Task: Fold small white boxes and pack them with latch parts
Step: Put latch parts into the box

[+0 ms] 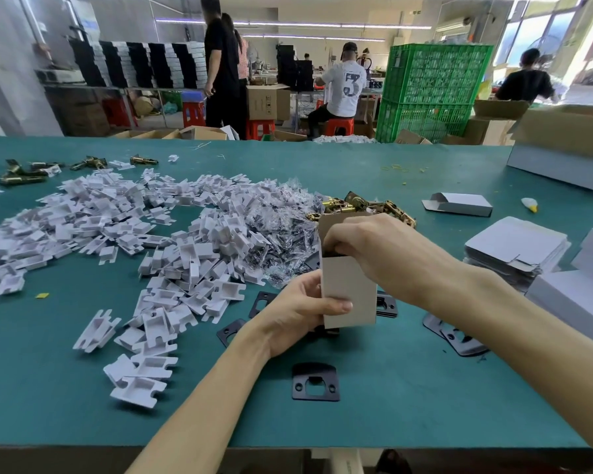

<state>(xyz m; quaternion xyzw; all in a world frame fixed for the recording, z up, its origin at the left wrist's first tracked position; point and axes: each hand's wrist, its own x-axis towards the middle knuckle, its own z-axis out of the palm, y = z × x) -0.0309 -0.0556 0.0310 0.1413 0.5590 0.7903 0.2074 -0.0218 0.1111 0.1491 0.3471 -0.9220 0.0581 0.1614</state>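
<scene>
green tabletop [391,398] strewn with white inserts [172,241] and black plates [315,382]. left hand [300,318] grips the upright box [348,292] above it; right hand [377,249] is curled into its open top, contents unseen. risk: hard push could buckle the box or pop the bottom flap.

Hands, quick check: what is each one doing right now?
Left hand: closed around the small upright white cardboard box, holding it.
Right hand: fingers curled into the box's open top; contents of grip cannot be told.
</scene>
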